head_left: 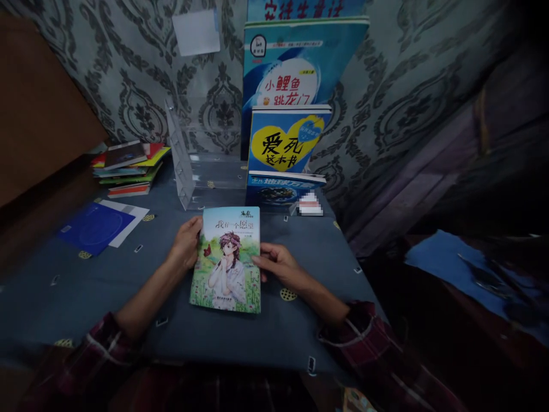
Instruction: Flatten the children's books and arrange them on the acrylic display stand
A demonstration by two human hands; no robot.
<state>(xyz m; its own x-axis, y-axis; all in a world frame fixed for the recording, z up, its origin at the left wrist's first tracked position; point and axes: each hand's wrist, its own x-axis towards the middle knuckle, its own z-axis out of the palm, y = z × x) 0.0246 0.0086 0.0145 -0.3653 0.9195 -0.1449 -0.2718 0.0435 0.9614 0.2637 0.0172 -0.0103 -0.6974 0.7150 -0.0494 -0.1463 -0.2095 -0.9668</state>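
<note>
Between my two hands is a paperback book (227, 260), its cover showing a drawn figure with braided hair in a green meadow. My left hand (187, 243) grips its left edge, fingers partly behind it. At the right edge my right hand (277, 262) closes on it, thumb on the cover. Just beyond the book stands a clear plastic display rack (179, 151). Its right side holds several books in tiers, among them a blue book with a yellow heart (289, 140) and a teal book (300, 63). The rack's left side shows see-through tiers.
A stack of books (128, 166) lies at the back left of the cloth-covered table (171, 343). Nearer me are a blue booklet (96, 226) and a white sheet (136, 216). Patterned wallpaper (223, 80) rises behind. Blue cloth (446, 263) lies off to the right.
</note>
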